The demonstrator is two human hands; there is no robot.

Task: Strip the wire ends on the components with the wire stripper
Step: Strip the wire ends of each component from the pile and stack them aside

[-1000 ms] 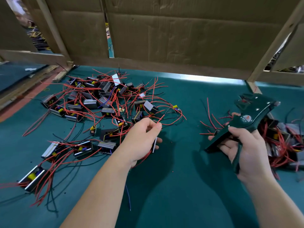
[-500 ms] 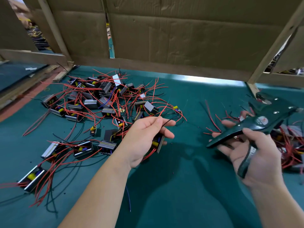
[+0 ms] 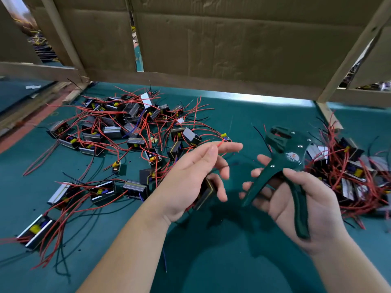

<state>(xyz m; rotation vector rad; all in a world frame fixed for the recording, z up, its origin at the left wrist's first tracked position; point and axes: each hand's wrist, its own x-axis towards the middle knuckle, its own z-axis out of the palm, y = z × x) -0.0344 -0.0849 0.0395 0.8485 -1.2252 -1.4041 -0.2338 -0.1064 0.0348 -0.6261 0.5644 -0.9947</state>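
My left hand [image 3: 190, 178] is lifted over the green mat and holds a small black component [image 3: 206, 192] in its lower fingers, while thumb and forefinger pinch its red wire [image 3: 221, 143] near the end. My right hand [image 3: 296, 199] grips the dark green wire stripper [image 3: 285, 166] by its handles. The stripper's jaws point up and to the left, a short way right of the wire end. The handles are spread apart.
A heap of components with red and black wires [image 3: 131, 136] covers the mat to the left. A second heap [image 3: 351, 172] lies at the right, behind the stripper. A cardboard wall [image 3: 232, 43] on a wooden frame closes the back. The green mat [image 3: 222, 250] spreads in front.
My left hand lifted the component off the pile and moved right, now pinching its red wire. My right hand brought the stripper left and down toward it, turning its jaws to the wire.
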